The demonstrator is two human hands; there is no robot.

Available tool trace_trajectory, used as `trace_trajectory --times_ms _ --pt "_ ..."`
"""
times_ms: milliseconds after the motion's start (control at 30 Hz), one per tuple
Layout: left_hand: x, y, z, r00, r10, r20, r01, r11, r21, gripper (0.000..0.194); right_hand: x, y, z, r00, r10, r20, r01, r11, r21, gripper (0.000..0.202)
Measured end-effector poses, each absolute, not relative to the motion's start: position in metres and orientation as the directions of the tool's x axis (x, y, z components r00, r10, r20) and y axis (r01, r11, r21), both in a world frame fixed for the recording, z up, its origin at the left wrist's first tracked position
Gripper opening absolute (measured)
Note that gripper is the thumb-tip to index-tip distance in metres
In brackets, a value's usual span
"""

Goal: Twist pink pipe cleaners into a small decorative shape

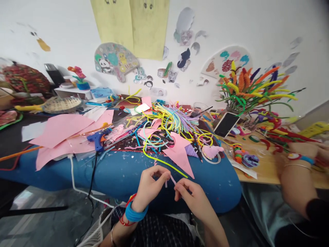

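Close to the table's front edge, my left hand (153, 185) pinches one end of a short, pale lilac pipe cleaner (173, 179) between thumb and fingers. The other end is held in the closed fingertips of my right hand (189, 192). A small bent end hangs below my left thumb. Just beyond my hands lie a cut piece of pink paper (180, 150) and a long yellow-green pipe cleaner (164, 163). Farther back spreads a heap of pastel pipe cleaners (177, 116).
A blue glue gun (99, 139) with a black cord lies left of the heap, near large pink sheets (63, 128). At right are a phone (226, 124), a bunch of colourful pipe-cleaner stems (253, 85) and another person's arm (298, 171).
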State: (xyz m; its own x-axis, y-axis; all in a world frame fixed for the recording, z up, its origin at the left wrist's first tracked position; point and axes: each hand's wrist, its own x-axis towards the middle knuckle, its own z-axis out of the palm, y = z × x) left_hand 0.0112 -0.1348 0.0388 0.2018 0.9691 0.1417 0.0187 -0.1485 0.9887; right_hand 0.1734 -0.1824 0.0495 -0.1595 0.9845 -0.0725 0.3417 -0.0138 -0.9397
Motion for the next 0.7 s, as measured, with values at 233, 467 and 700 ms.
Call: trace_trajectory --times_ms 233,467,700 --pt "0.0128 -0.1350 0.0408 0.206 0.975 0.083 -0.080 -0.068 0.994 0.022 0.1679 -0.1804 0.0424 -0.117 0.992 -0.055 0.219 -0.028 -0.975 0.026" --pt "0.0109 -0.1301 0.0335 0.125 0.990 0.058 -0.168 -0.036 0.985 0.020 0.1711 -0.1824 0.0438 -0.108 0.994 -0.026 0.304 0.008 -0.953 0.018" --pt "0.0081 -0.1288 0.0395 0.112 0.994 -0.014 -0.333 0.051 0.942 0.020 0.1725 -0.1840 0.0433 -0.035 0.990 0.136 0.384 0.139 -0.913 0.016"
